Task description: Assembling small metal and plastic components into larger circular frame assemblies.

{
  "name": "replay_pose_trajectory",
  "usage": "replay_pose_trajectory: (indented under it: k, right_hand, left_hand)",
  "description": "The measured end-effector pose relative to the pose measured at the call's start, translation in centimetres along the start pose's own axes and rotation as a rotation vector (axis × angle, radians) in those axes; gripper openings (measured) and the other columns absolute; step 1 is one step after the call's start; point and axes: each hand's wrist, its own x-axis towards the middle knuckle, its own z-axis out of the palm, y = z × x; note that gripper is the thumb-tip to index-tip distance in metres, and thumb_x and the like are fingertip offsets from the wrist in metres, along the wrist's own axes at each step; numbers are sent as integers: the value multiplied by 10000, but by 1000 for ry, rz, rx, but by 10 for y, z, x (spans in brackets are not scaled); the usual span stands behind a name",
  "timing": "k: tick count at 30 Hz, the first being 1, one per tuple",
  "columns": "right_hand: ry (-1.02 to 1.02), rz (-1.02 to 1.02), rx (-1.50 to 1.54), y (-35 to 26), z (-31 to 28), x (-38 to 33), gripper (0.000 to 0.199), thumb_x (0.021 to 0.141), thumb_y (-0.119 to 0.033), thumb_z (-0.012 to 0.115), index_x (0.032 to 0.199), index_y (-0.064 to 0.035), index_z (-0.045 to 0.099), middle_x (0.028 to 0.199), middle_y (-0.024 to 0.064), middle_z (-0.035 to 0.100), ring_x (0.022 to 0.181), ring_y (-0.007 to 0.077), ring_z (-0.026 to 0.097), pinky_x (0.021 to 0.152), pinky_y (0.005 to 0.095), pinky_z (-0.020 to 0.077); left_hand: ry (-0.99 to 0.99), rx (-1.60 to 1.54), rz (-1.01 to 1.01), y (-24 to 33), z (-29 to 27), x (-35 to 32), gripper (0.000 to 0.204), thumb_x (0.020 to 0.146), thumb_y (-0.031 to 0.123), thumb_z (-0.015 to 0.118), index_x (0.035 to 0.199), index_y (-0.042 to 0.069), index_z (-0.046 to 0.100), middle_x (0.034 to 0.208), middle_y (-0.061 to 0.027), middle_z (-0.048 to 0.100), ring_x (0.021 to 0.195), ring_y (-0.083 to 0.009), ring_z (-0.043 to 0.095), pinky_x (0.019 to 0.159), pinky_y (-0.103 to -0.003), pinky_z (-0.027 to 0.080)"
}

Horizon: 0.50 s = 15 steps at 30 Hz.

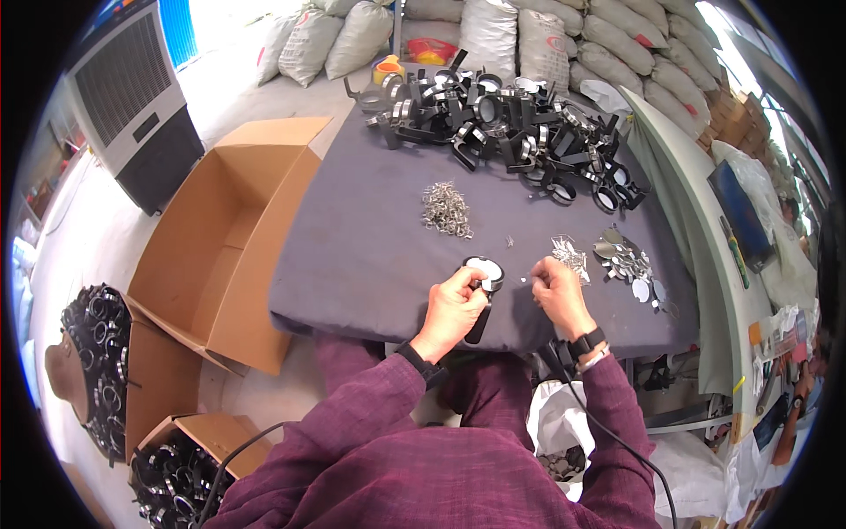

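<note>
My left hand (448, 317) grips a black round part (495, 280) with a white disc in its ring and a black handle pointing down toward me. It is held just above the near edge of the grey cloth-covered table (361, 273). To its right, my right hand (559, 298) has its fingertips pinched together; whatever they hold is too small to name. Beside those fingers lies a pile of small silver pin-like pieces (571, 256). Further right are flat round silver discs (624, 264). A heap of small curled metal pieces (447, 212) sits farther back.
Many black handled rings (502, 123) are heaped at the table's far side, near a yellow tape roll (388, 69). An open cardboard box (211, 238) stands left; boxes of black parts (172, 476) are lower left. A grey-green draped edge (683, 220) borders the right. Stuffed sacks (542, 44) line the back.
</note>
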Motion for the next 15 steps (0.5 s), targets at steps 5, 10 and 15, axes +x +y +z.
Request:
replay_pose_trajectory:
  k: [5, 10, 15]
  right_hand:
    - [-58, 86, 509, -30, 33, -26, 24, 903, -2, 558, 916, -14, 575, 678, -14, 563, 575, 51, 547, 525, 206, 474]
    - [0, 71, 580, -29, 53, -27, 35, 901, 0, 567, 926, -6, 590, 675, -18, 554, 574, 49, 541, 523, 209, 466]
    - [19, -34, 504, -26, 53, -27, 56, 883, 23, 580, 926, -7, 599, 695, -10, 571, 582, 55, 549, 524, 213, 465]
  left_hand:
    - [-34, -30, -26, -7, -3, 1, 191, 873, 18, 538, 1045, 46, 615, 659, 69, 519, 527, 12, 421, 449, -192, 352]
    - [-63, -102, -81, -8, -6, 4, 174, 893, 38, 545, 1050, 65, 613, 642, 67, 510, 502, -5, 455, 399, -195, 387]
    - [-80, -98, -110, -7, -7, 5, 181, 898, 37, 539, 1060, 72, 611, 644, 66, 507, 497, -6, 456, 400, -186, 395]
